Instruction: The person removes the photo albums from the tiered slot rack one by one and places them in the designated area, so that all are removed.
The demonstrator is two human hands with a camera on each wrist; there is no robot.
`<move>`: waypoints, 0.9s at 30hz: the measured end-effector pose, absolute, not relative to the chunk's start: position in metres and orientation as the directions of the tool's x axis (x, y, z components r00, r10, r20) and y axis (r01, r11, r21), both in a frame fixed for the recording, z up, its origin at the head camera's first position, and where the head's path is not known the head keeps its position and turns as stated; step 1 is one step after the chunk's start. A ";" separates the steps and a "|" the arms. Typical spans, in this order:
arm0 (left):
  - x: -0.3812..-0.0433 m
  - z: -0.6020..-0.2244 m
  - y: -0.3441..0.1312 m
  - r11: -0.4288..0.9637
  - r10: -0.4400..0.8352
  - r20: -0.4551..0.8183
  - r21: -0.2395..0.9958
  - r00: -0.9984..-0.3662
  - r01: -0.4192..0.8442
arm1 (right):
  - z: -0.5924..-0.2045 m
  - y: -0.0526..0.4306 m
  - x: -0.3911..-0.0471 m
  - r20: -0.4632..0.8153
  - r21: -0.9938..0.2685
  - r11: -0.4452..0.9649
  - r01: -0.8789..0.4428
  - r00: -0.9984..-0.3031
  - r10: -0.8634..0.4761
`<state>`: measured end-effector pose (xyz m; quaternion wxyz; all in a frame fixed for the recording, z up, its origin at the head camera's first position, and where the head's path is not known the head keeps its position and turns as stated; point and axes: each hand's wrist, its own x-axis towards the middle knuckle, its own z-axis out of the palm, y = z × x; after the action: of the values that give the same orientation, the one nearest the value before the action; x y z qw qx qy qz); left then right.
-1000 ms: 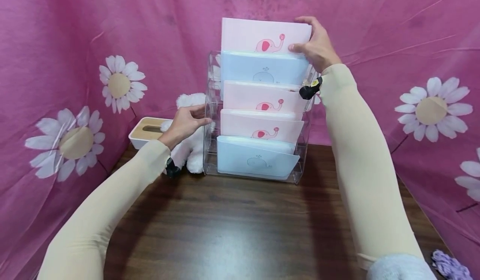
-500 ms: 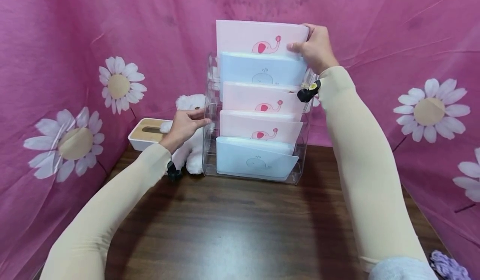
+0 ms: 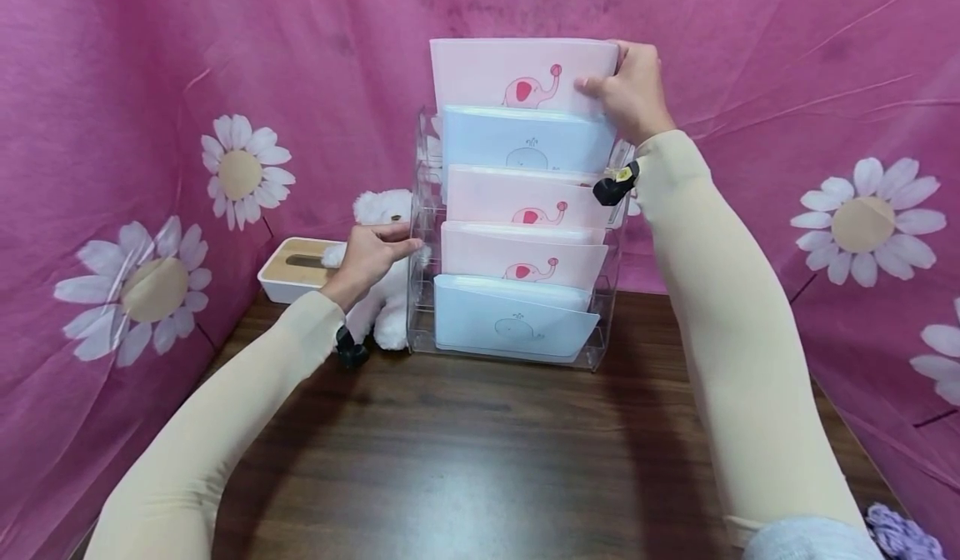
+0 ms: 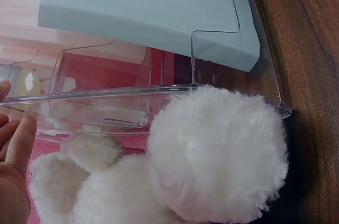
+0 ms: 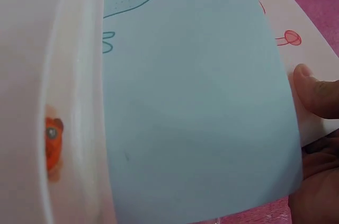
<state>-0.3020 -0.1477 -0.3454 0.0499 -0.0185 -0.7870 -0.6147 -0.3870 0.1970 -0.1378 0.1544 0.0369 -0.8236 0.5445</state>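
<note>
In the head view, a clear plastic rack [image 3: 597, 355] stands upright, its tiers filled with pink and pale blue folders. At the top my right hand [image 3: 634, 89] pinches the right edge of a pink folder [image 3: 472, 77] with a red elephant, thumb in front, fingers behind. A blue whale folder [image 3: 480, 139] covers its lower part. The right wrist view shows the thumb [image 5: 316, 96] on the pink sheet beside the blue one. Lower down, my left hand [image 3: 366, 258] grips the rack's left side edge between thumb and fingers. Below the top two sit two more pink folders and a blue one [image 3: 480, 327].
A white plush toy [image 3: 388, 302] sits against the rack's left side, partly behind my left hand. Further left is a white tissue box [image 3: 281, 292] with a wooden lid. Pink daisy-print cloth [image 3: 720, 60] surrounds the brown table [image 3: 450, 435]. Something purple and knitted [image 3: 903, 533] lies at lower right.
The top pink folder has shifted slightly left, and my right hand has moved from over its top corner to its right edge. The left hand has slid slightly down the rack's side.
</note>
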 end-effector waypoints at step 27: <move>-0.303 -0.346 -0.144 0.255 -0.036 0.091 0.964 -0.995 0.079 | -0.100 0.239 -0.355 0.431 -0.892 -0.013 -0.452 -0.858 0.279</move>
<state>-0.3032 -0.1443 -0.3459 0.0471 -0.0136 -0.7907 -0.6102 -0.3554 0.2389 -0.1002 0.2581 0.0663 -0.6535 0.7085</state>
